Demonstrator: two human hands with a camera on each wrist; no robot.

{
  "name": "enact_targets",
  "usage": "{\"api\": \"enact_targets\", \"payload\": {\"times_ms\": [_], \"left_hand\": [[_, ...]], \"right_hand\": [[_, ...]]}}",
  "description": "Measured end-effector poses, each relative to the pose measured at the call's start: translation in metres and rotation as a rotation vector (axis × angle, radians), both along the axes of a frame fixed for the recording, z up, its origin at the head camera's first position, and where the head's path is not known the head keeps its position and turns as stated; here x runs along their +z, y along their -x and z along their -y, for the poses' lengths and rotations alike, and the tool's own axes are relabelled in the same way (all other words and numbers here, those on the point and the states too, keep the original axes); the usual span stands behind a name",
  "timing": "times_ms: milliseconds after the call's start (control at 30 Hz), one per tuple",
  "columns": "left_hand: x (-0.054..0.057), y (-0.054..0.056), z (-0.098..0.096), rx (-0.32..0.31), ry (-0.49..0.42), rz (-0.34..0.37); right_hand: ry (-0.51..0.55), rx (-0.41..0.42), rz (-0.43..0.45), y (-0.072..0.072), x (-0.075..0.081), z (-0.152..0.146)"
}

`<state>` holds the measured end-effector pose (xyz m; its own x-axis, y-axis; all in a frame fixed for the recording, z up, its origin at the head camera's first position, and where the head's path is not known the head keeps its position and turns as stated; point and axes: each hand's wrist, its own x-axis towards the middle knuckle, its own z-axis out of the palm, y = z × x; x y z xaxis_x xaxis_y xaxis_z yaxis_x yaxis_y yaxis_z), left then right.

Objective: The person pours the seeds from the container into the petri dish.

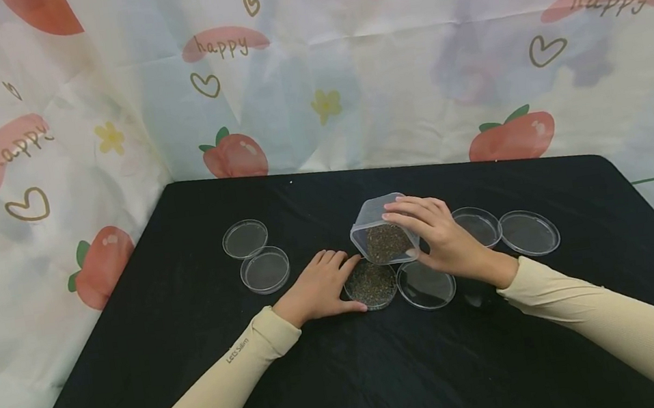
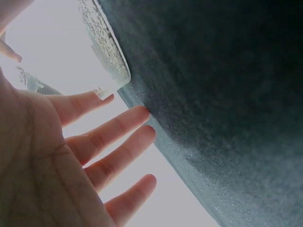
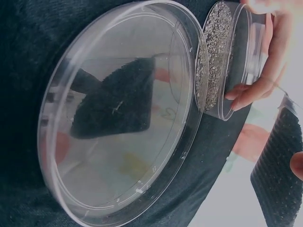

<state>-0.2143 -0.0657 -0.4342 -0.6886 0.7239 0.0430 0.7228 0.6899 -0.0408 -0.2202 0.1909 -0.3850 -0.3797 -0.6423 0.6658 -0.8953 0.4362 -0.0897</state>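
My right hand grips a clear plastic tub by its side, tipped over with its mouth toward the left hand. Dark, fine grains lie heaped inside the tub, at its lower edge. Directly beneath is a round petri dish whose bottom is covered with the same kind of grains. My left hand holds that dish between thumb and index finger, at opposite sides of its rim; the other fingers stretch out straight in the left wrist view. An empty petri dish sits right beside the filled one.
Two clear dishes overlap slightly at the left. Two more, one partly behind the right hand, lie at the right, the outer dish in full view. A black cloth covers the table, and a printed curtain hangs behind it.
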Motion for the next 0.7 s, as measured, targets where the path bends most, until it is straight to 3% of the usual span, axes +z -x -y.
{"api": "enact_targets", "payload": {"times_ms": [167, 267, 700], "left_hand": [[-0.0031, 0.0015, 0.0011, -0.022, -0.013, -0.023], [0.0013, -0.0006, 0.0001, -0.005, 0.013, -0.01], [0.0002, 0.0012, -0.0014, 0.018, 0.057, -0.005]], "right_hand": [[-0.013, 0.0, 0.01, 0.0, 0.0002, 0.0005], [-0.014, 0.003, 0.008, 0.0005, 0.0007, 0.0016], [-0.013, 0.016, -0.019, 0.0027, 0.0022, 0.0069]]}}
